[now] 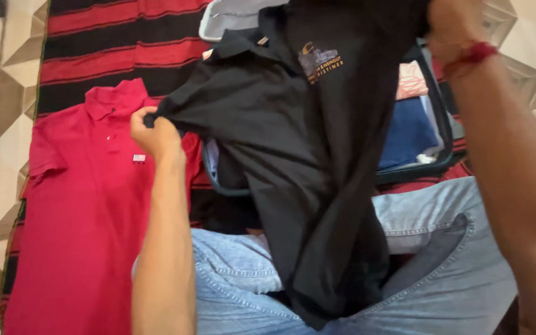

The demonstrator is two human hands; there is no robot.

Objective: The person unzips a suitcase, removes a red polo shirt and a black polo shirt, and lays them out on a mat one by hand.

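Tiled floor (7, 56) under red-black striped blanket (113, 37). Left hand (153, 133) fingers pinch black polo shirt (305, 161) at shoulder, right hand (454, 28) grips other side, spreading it above open suitcase (445, 133); red polo shirt (82, 217) lies flat beside.

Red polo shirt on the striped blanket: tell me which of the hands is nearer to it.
Left. The left hand grips a black shirt sleeve right above the red polo shirt; the right hand is raised far across, over the open suitcase.

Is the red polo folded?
No: the red polo lies spread flat on the striped blanket, collar and sleeve open.
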